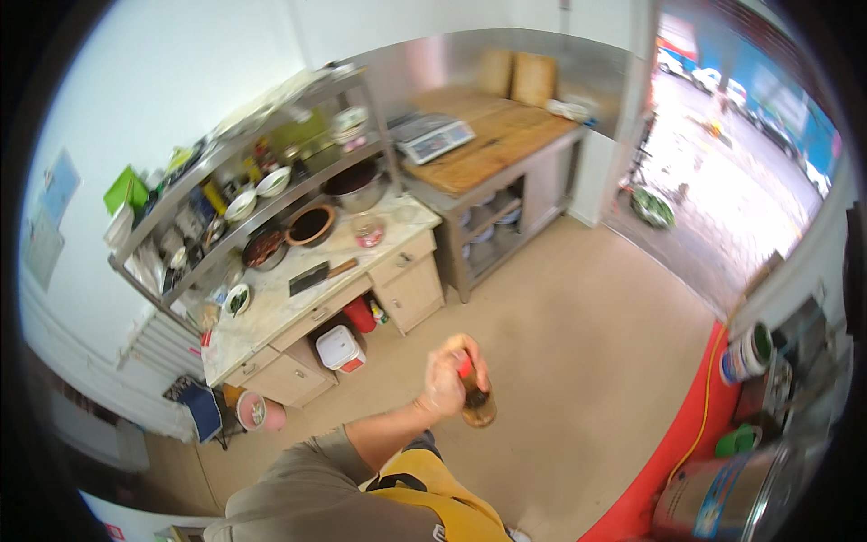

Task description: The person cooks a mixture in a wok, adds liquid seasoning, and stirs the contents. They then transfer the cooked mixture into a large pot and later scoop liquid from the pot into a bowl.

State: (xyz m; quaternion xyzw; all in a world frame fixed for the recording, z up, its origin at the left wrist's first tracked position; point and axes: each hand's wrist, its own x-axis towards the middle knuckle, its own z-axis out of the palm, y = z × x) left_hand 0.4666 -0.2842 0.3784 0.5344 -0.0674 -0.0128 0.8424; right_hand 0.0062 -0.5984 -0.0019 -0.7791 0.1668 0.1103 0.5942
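Observation:
My left hand (455,379) is closed around the upper part of a small clear container with a red cap (479,405), dark matter inside. It is held over the bare floor, in front of my yellow apron (433,484). My right hand is out of view. Beyond the left hand stands a marble-look counter (271,325). On it lie a cleaver (310,278) with a wooden handle, a small white bowl of greens (238,299), a dark pan of reddish food (264,249), a brown-rimmed pot (310,225) and a glass jar (368,231).
A metal shelf (271,209) with bowls and bottles rises over the counter. Right of it, a wood-topped table (488,142) bears a scale (439,141). A white bucket (340,349) and pink bins (261,412) stand low. An open doorway, red floor edging (677,440) and a yellow cable (704,413) lie at right.

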